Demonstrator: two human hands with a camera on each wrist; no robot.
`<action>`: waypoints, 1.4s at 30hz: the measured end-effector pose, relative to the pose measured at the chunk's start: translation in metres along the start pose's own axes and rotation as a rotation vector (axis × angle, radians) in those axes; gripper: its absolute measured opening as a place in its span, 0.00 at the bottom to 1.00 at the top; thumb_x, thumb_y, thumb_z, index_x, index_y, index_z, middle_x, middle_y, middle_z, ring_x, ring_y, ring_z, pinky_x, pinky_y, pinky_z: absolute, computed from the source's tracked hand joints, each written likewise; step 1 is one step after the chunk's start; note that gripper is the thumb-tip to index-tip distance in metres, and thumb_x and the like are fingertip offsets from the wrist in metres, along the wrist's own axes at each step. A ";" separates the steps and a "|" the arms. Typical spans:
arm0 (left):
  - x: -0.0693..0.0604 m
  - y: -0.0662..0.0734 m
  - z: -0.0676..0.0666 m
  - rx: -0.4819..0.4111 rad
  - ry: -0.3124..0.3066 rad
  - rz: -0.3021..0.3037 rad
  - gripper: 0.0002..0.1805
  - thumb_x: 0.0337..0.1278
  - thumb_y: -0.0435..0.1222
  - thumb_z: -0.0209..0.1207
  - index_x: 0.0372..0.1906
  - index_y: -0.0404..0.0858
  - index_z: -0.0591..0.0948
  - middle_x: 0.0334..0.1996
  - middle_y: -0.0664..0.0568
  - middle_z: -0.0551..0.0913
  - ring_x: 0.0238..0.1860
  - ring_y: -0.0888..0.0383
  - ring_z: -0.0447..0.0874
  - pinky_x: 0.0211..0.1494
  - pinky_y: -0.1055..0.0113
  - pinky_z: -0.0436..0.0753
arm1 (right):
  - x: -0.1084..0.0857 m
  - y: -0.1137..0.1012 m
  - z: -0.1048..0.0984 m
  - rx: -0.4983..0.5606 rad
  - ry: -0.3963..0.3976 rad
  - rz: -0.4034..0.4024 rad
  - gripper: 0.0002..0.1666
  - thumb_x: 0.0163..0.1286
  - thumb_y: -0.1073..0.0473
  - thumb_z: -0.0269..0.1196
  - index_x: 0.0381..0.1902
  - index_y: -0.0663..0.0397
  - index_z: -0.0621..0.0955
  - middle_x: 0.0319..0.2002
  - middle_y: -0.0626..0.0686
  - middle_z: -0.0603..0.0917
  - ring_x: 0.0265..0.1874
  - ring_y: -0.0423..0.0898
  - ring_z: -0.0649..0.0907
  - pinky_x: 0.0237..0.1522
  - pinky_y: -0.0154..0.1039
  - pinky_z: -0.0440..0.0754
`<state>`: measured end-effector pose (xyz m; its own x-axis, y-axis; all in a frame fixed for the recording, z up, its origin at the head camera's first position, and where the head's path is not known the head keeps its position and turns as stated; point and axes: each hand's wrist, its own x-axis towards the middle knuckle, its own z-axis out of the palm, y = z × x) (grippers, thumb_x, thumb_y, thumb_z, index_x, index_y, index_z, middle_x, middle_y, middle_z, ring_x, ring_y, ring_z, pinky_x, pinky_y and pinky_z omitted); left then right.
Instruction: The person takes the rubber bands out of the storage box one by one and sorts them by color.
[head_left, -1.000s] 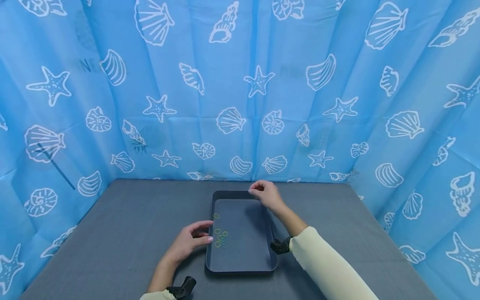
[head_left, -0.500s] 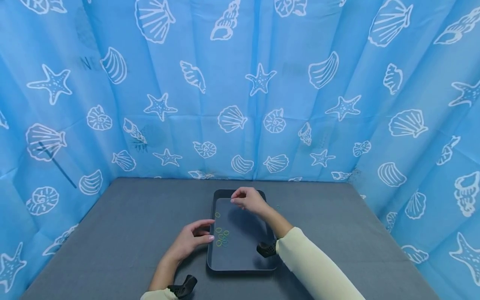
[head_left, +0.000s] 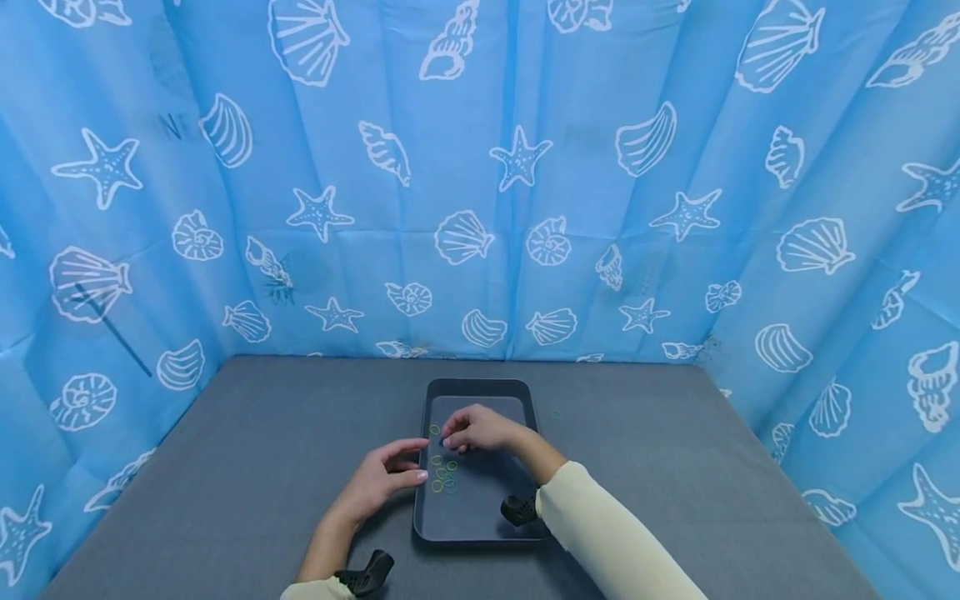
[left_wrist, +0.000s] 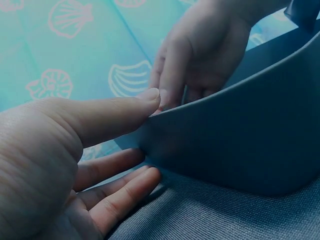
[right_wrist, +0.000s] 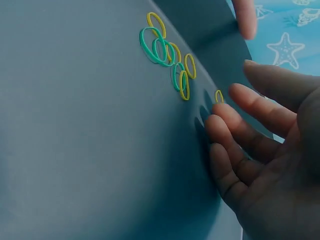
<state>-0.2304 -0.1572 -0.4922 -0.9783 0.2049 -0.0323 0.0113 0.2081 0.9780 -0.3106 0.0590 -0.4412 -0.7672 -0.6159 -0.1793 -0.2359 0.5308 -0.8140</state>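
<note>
A dark grey tray (head_left: 483, 543) stands on the table, with several rubber bands, yellow (right_wrist: 188, 96) and green (right_wrist: 142, 47), in a loose cluster along its left side. One yellow rubber band (right_wrist: 216, 96) lies apart, toward the far end. Over the tray, my right hand (head_left: 483, 429) has its fingertips close to that lone band. The right wrist view shows thumb and fingers apart, and I see nothing held. My left hand (head_left: 382, 479) is at the tray's left wall; its thumb (left_wrist: 122, 115) touches the rim and its other fingers extend low beside the outer wall.
Grey cloth (head_left: 315, 400) covers the table. Just outside the tray's right wall lies a small green rubber band (head_left: 556, 414). A blue curtain (head_left: 480, 167) with white shells and starfish hangs behind and at both sides. Dark devices (head_left: 367, 573) are worn on both wrists.
From the tray's far right corner, my right hand has swept left and then lower, to the lone yellow band. The green band outside the tray has come into sight. My left hand stays put.
</note>
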 end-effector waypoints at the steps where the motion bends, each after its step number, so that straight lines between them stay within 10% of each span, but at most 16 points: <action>1: 0.000 0.000 0.000 0.004 0.001 0.002 0.27 0.58 0.37 0.66 0.64 0.39 0.76 0.61 0.40 0.74 0.51 0.49 0.78 0.51 0.52 0.78 | 0.000 0.000 0.000 -0.016 -0.011 -0.005 0.08 0.69 0.62 0.63 0.43 0.59 0.83 0.31 0.48 0.81 0.30 0.44 0.79 0.35 0.38 0.75; 11: 0.001 -0.001 0.000 0.012 0.005 0.012 0.27 0.59 0.35 0.65 0.64 0.36 0.75 0.61 0.39 0.74 0.51 0.48 0.78 0.51 0.52 0.78 | -0.001 0.001 0.002 -0.050 -0.137 -0.003 0.08 0.68 0.64 0.62 0.43 0.60 0.83 0.34 0.48 0.82 0.34 0.42 0.77 0.41 0.37 0.74; 42: 0.002 -0.003 -0.001 -0.001 0.000 0.002 0.27 0.58 0.37 0.66 0.64 0.39 0.76 0.62 0.40 0.73 0.52 0.48 0.78 0.51 0.51 0.78 | 0.008 0.002 0.011 -0.231 -0.130 0.022 0.06 0.63 0.67 0.64 0.27 0.52 0.83 0.25 0.45 0.80 0.27 0.40 0.77 0.35 0.35 0.71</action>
<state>-0.2327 -0.1579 -0.4952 -0.9783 0.2052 -0.0299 0.0134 0.2068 0.9783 -0.3106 0.0493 -0.4501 -0.6943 -0.6643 -0.2769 -0.3617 0.6546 -0.6638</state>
